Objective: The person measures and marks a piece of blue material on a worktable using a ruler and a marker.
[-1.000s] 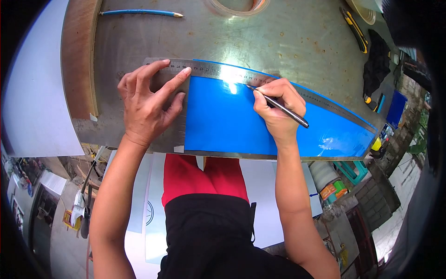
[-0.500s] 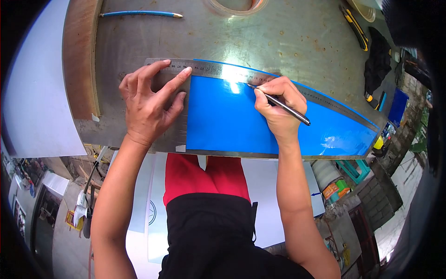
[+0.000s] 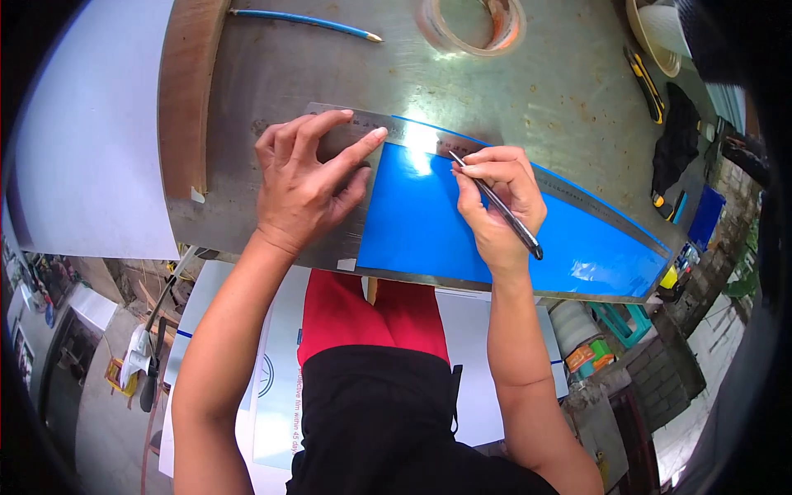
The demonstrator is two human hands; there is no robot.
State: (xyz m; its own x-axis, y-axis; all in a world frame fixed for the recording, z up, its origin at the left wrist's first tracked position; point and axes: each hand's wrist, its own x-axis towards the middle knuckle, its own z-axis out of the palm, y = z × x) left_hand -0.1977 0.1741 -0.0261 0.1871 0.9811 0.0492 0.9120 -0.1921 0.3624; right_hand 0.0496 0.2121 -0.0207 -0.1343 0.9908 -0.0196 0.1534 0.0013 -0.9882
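Observation:
A long metal ruler (image 3: pixel 425 140) lies along the upper edge of a glossy blue sheet (image 3: pixel 429 214) on the metal table. My left hand (image 3: pixel 305 181) rests at the ruler's left end, fingers spread, with the index and middle fingertips down on the ruler. In my right hand (image 3: pixel 507 194), a slim black pen (image 3: pixel 511 217) is pinched between thumb and fingers. Its pointed tip is right by the ruler's lower edge, over the upper left part of the sheet. A narrow blue strip shows beyond the ruler's far side.
A blue pencil (image 3: pixel 305 23) and a roll of clear tape (image 3: pixel 513 29) lie at the back. On the right are a yellow-and-black utility knife (image 3: pixel 645 85) and a black cloth (image 3: pixel 676 136). A wooden board (image 3: pixel 191 99) and a white panel (image 3: pixel 91 140) flank the left side.
My right hand has drawn the pen leftward along the ruler, nearer my left hand. The left hand stays on the ruler. The whole view has shifted and tilted slightly.

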